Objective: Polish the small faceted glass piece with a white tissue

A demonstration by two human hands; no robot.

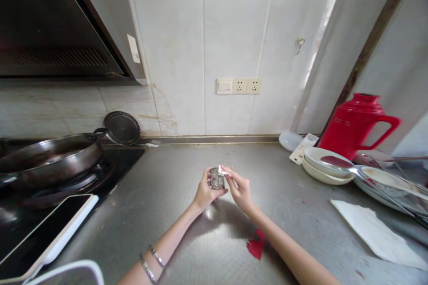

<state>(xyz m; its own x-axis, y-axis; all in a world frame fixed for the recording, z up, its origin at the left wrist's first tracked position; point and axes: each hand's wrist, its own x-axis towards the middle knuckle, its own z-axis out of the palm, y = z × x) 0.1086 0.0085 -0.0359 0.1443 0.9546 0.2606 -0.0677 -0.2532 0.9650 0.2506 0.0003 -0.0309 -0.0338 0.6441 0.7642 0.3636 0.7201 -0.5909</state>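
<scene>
Over the middle of the counter, my left hand (pixel 206 191) is wrapped round a small clear glass jar (pixel 216 179) with a ridged or patterned side. My right hand (pixel 240 189) pinches a folded piece of white tissue (pixel 222 170) and presses it against the jar's upper right edge. Parts of the jar are covered by the fingers of both hands. Below my right forearm a torn red scrap (pixel 257 245) lies on the metal counter (pixel 174 213).
On the left, a pan (pixel 56 156) sits on the stove, with a phone (pixel 50 236) in front. To the right stand a red thermos jug (pixel 357 124), stacked bowls (pixel 326 164) and a plate with utensils. White paper (pixel 374 231) lies nearer. Wall sockets (pixel 246 86) are behind.
</scene>
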